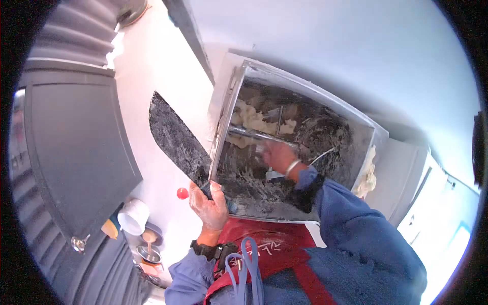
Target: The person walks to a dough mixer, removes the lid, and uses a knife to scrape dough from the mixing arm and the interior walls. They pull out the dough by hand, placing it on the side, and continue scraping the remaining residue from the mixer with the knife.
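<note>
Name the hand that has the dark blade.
The left hand, outside the metal tub, has the dark blade; the right hand reaches inside the tub.

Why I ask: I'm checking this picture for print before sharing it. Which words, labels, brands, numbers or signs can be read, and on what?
No text can be read with certainty.
Red apron: white marks that look like lettering, too small and blurred to read.
Wide blade: no lettering visible.
Metal bin: no label or number visible.
</note>
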`<action>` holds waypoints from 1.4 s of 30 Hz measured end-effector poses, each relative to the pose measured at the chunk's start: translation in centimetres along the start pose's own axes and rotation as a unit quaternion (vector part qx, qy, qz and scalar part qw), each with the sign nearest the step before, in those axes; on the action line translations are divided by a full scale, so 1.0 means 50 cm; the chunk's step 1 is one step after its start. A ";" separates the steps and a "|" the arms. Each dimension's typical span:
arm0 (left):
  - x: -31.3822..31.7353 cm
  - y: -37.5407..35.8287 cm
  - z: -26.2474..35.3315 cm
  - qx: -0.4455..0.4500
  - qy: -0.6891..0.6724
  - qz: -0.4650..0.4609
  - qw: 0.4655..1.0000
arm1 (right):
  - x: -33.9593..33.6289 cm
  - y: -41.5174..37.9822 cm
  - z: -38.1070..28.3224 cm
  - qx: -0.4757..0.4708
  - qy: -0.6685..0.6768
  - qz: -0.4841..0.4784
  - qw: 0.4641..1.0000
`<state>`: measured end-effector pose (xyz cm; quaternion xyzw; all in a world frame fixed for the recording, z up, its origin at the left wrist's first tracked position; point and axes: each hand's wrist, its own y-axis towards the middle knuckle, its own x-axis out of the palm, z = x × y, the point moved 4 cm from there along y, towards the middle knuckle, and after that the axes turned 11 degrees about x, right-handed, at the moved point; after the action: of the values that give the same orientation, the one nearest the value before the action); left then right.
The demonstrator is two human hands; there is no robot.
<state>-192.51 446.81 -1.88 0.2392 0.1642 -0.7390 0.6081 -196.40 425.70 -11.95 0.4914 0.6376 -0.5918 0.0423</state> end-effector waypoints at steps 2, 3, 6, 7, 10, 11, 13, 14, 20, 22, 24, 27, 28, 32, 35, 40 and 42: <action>-0.003 0.006 0.007 0.016 0.004 -0.021 1.000 | 0.157 0.042 0.021 -0.044 0.052 0.085 0.994; -0.002 0.007 0.005 -0.001 -0.013 -0.015 1.000 | 0.216 0.065 0.020 -0.007 0.086 0.109 0.990; -0.007 0.012 -0.002 0.015 -0.039 -0.009 0.999 | 0.285 0.116 0.032 0.107 0.160 0.094 0.977; -0.009 0.018 0.009 -0.012 -0.075 -0.018 0.997 | 0.292 0.128 0.038 0.137 0.177 0.081 0.971; -0.012 0.027 0.021 -0.031 -0.106 -0.043 0.993 | 0.307 0.162 0.055 0.189 0.208 0.085 0.956; -0.012 0.026 0.022 -0.033 -0.106 -0.048 0.993 | 0.309 0.174 0.061 0.200 0.218 0.090 0.951; -0.013 0.027 0.014 -0.006 -0.090 -0.057 0.994 | 0.315 0.199 0.071 0.215 0.235 0.104 0.942; -0.014 0.028 0.016 -0.004 -0.089 -0.058 0.994 | 0.318 0.212 0.075 0.223 0.242 0.116 0.937; -0.015 0.031 0.020 -0.076 -0.133 -0.041 0.987 | 0.336 0.261 0.110 0.265 0.276 0.195 0.903; -0.016 0.023 0.014 -0.091 -0.132 -0.054 0.986 | 0.341 0.272 0.124 0.277 0.279 0.212 0.895; -0.017 0.012 0.002 -0.095 -0.128 -0.051 0.986 | 0.353 0.285 0.128 0.282 0.277 0.216 0.893; -0.010 0.004 -0.003 -0.076 -0.155 -0.048 0.984 | 0.371 0.297 0.138 0.281 0.271 0.205 0.897; -0.009 0.001 0.001 -0.084 -0.174 -0.053 0.980 | 0.379 0.303 0.139 0.280 0.266 0.195 0.902; -0.015 0.005 -0.002 -0.029 -0.075 -0.102 0.992 | 0.389 0.292 0.134 0.275 0.246 0.151 0.917; -0.008 0.008 0.007 -0.044 -0.074 -0.049 0.995 | 0.389 0.264 0.121 0.258 0.233 0.113 0.931; -0.009 0.012 -0.002 -0.006 -0.063 -0.050 0.997 | 0.330 0.227 0.041 0.140 0.220 0.078 0.962; -0.007 0.010 -0.003 0.014 -0.038 -0.071 0.997 | 0.306 0.214 -0.001 0.075 0.203 0.065 0.974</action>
<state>-191.94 447.09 -1.77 0.2067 0.1473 -0.7911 0.5566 -197.02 432.59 -29.29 0.6432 0.5533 -0.5221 -0.0870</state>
